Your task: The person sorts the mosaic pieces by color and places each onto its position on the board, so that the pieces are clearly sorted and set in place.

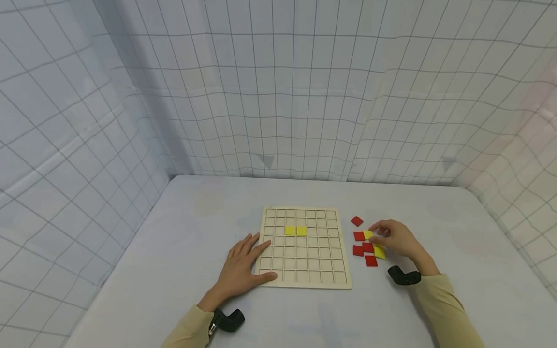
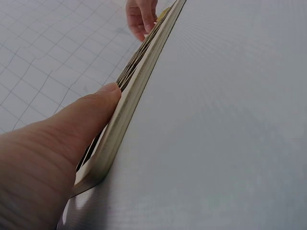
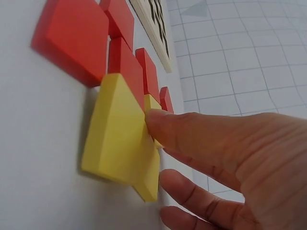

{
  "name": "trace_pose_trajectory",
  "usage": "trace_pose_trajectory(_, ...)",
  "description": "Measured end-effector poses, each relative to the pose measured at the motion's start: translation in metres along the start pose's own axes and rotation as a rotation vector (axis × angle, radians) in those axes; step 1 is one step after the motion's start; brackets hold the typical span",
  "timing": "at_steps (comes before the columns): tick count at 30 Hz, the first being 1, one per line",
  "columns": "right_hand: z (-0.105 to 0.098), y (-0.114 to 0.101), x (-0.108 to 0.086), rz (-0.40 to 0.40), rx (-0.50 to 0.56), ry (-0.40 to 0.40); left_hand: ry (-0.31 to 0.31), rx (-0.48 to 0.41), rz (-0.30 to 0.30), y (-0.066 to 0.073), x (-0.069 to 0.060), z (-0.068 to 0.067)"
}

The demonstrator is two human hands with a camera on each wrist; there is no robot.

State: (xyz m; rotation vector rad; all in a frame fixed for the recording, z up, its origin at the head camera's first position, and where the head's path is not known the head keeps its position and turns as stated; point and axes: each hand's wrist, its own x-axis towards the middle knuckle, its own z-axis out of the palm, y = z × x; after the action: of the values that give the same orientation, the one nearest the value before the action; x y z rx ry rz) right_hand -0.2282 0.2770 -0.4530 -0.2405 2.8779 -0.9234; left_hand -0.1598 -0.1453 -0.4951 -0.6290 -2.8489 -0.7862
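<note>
A cream square board (image 1: pixel 304 286) with a grid of shallow cells lies on the table, two yellow tiles (image 1: pixel 296 231) side by side in its upper part. My left hand (image 1: pixel 238 270) rests along the board's left edge with fingers spread, thumb and index on its surface; the left wrist view shows the thumb (image 2: pixel 103 103) across the rim. Right of the board, my right hand (image 1: pixel 397 238) pinches a yellow tile (image 1: pixel 368 235) between thumb and fingers. Another yellow tile (image 3: pixel 120 134) lies close under the thumb in the right wrist view. The fingers partly hide the pinched tile.
Several red tiles (image 1: pixel 371 261) lie loosely grouped between the board and the right hand, with one red tile (image 1: pixel 357 221) farther back. White cloth with a dark grid (image 1: pixel 300 96) hangs behind and beside the white table (image 1: pixel 209 203).
</note>
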Motion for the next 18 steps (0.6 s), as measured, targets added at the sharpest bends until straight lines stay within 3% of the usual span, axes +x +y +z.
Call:
trace_pose_trajectory(6,0.0028,0.0031,0.0011,0.033,-0.002,0.007,-0.014,-0.003,0.002,0.0021,-0.0006,-0.0005)
trace_pose_trajectory(13,0.0009,0.0013,0.0025,0.015,0.010,0.034,-0.012,-0.009,0.001,0.0025,0.0003,-0.0022)
trace_pose_trajectory(18,0.0013,-0.0003,0.0004,0.058,0.051,0.025,-0.014,-0.005,-0.003,0.0032,-0.0005,-0.0025)
